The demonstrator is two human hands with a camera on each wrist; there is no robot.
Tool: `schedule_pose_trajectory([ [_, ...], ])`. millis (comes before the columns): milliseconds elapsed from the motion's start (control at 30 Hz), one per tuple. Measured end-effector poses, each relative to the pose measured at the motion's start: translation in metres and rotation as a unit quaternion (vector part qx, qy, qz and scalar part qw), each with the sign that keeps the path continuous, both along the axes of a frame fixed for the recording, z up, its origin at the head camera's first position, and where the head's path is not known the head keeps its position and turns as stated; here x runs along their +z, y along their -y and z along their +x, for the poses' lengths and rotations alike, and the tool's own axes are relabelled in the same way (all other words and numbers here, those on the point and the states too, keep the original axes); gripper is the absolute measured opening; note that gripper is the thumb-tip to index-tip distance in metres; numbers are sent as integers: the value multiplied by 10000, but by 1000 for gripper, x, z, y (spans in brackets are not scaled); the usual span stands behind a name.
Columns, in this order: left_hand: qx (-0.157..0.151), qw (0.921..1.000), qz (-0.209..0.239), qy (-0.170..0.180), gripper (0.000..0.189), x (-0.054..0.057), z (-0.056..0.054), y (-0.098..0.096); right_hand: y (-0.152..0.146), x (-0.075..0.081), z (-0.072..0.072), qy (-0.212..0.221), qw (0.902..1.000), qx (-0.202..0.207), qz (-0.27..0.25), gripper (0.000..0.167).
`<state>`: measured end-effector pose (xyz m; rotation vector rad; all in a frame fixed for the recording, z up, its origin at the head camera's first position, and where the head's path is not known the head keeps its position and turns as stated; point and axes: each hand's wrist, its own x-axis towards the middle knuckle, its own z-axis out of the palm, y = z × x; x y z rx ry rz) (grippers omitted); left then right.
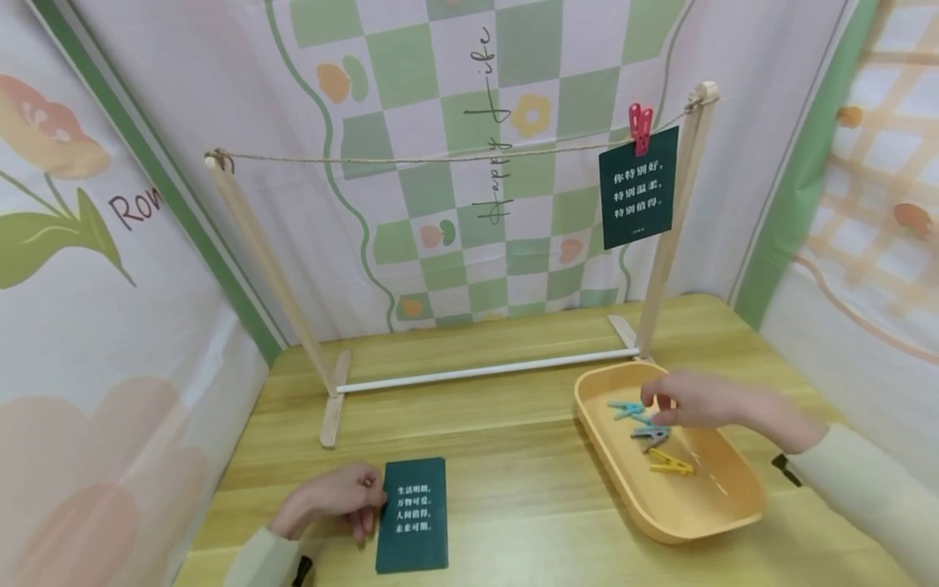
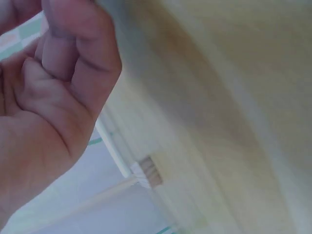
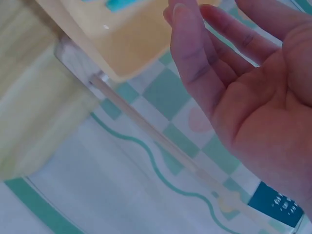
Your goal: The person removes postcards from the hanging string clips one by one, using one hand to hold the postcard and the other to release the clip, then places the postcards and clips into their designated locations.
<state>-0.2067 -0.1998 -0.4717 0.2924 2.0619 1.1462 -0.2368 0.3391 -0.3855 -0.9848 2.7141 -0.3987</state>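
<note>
My left hand rests on the wooden table with its fingers curled, fingertips against the left edge of a dark green card lying flat. The left wrist view shows those fingers folded to the palm with nothing in them. My right hand hovers over a yellow tray, fingers stretched out just above a teal peg; a blue-grey peg and a yellow peg lie beside it. In the right wrist view the hand is empty above the tray.
A wooden rack stands at the back, with a left post, a right post, a white bar and a string across the top. A red peg clips a second dark card to the string. Printed cloth walls enclose the table.
</note>
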Motion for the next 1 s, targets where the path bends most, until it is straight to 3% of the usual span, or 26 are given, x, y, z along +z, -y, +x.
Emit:
schedule_pose_trajectory([
  [200,-285,9976,118,-626,19,11,-9,-7,4,29,-8,-673,9975,-185,-131,7],
  [367,-121,9936,266,-1091,23,18,-15,-15,15,57,-17,-831,9959,-362,11,8],
  [467,-82,9888,428,-1428,25,22,-21,-23,20,78,-21,-1148,9927,-363,100,7],
  [667,-350,9743,528,-2160,24,36,-34,-37,32,110,-27,-1533,9877,-288,133,6],
  [833,-426,9692,507,-2373,22,46,-38,-44,41,132,-28,-1596,9866,-252,204,5],
  [1000,-488,9667,433,-2473,23,52,-41,-51,45,160,-30,-1734,9833,-505,216,4],
])
